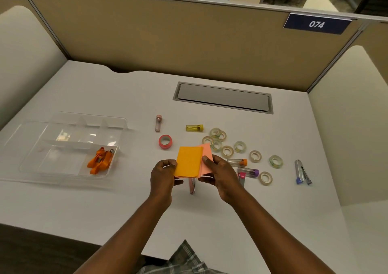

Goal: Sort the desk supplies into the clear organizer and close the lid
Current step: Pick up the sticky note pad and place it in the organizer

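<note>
White desk (105,200) in a tan-walled cubicle lay under both forearms, which reached forward from the near edge and met over its middle. The left hand (162,175) curled its fingers round the left edge of an orange sticky-note pad (188,161). The right hand (220,175) pinched a pink sticky-note pad (207,154) tucked partly beneath it, thumb on top. The clear organizer (58,162) sat well to the left, an orange lanyard (100,161) in its near right compartment.
</note>
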Action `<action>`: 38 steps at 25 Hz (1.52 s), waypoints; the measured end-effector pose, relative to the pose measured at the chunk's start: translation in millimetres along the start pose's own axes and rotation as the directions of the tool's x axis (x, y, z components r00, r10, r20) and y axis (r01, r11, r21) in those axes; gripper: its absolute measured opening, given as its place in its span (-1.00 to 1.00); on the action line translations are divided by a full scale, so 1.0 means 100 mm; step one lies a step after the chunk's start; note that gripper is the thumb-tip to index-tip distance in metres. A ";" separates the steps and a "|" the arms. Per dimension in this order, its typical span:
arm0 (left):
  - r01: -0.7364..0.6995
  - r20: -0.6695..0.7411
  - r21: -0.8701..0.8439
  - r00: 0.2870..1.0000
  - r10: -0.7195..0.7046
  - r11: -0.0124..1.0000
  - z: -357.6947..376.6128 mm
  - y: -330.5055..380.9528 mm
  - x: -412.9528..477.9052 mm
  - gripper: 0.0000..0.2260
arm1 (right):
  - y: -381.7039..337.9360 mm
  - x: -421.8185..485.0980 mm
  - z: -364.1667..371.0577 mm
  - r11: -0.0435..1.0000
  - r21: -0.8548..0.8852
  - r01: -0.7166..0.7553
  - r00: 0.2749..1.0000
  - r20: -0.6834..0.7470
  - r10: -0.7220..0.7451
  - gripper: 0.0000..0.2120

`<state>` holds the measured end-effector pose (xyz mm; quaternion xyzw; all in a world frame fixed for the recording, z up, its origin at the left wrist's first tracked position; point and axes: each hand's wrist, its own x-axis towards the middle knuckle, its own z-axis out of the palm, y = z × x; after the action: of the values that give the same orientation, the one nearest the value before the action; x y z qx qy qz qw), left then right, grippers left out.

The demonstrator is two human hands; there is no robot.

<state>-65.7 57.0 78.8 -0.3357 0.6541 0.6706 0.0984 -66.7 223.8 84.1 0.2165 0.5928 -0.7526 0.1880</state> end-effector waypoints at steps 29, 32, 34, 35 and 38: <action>0.255 0.401 -0.436 0.914 -0.068 0.863 -1.69 0.69 1.16 -0.88 | 0.02 0.21 1.63 0.780 0.625 -0.043 0.987 -0.095 0.130 -0.60; 0.137 0.283 -0.321 0.958 -0.043 0.937 -1.69 0.69 1.22 -0.94 | 0.01 0.23 1.69 0.802 0.598 -0.016 0.994 -0.080 0.080 -0.54; -0.081 0.148 -0.071 0.985 0.091 0.994 -1.70 0.63 1.25 -0.96 | 0.03 0.25 1.69 0.859 0.512 0.024 0.995 -0.091 0.026 -0.57; -0.211 0.141 0.045 0.969 0.203 0.976 -1.70 0.61 1.24 -0.94 | 0.04 0.26 1.69 0.911 0.410 0.044 0.995 -0.100 -0.003 -0.62; -0.426 0.333 0.131 0.869 0.365 0.895 -1.64 0.52 1.14 -0.88 | 0.13 0.26 1.73 0.993 -0.008 0.114 0.983 -0.140 -0.114 -0.76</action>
<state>-128.9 -138.9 68.5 -0.0767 0.7506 0.6502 0.0899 -99.4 51.8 93.8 0.2345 0.6160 -0.7451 0.1022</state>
